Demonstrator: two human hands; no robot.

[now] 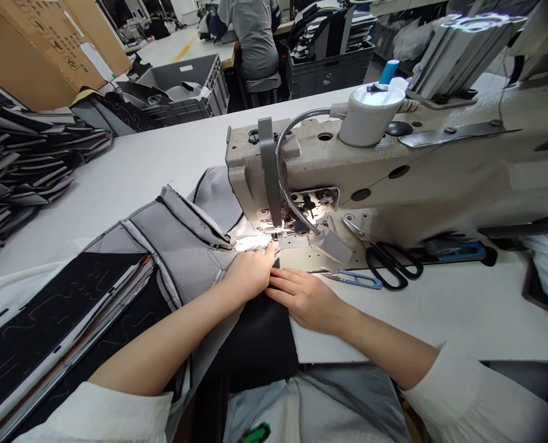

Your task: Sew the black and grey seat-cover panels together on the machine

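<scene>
Under the lit needle area of a sewing machine [370, 178] lies a grey fabric cover [181, 237] with dark piped seams. My left hand [252, 274] is closed on the edge of this cover, its index finger close to the presser foot [275, 235]. Just right of it, my right hand [304, 298] lies flat with fingers stretched out over a black fabric panel [260, 338], which hangs over the table's front edge. The two hands nearly touch at the fingertips. What lies beneath the left fingers is partly hidden.
Blue thread snips [359, 279] and black-handled scissors [394, 264] lie right of the hands. Stacked fabric pieces [29, 154] stand at the left. Behind the table are grey crates [186, 92], a cardboard box [52, 49] and a seated person [253, 37].
</scene>
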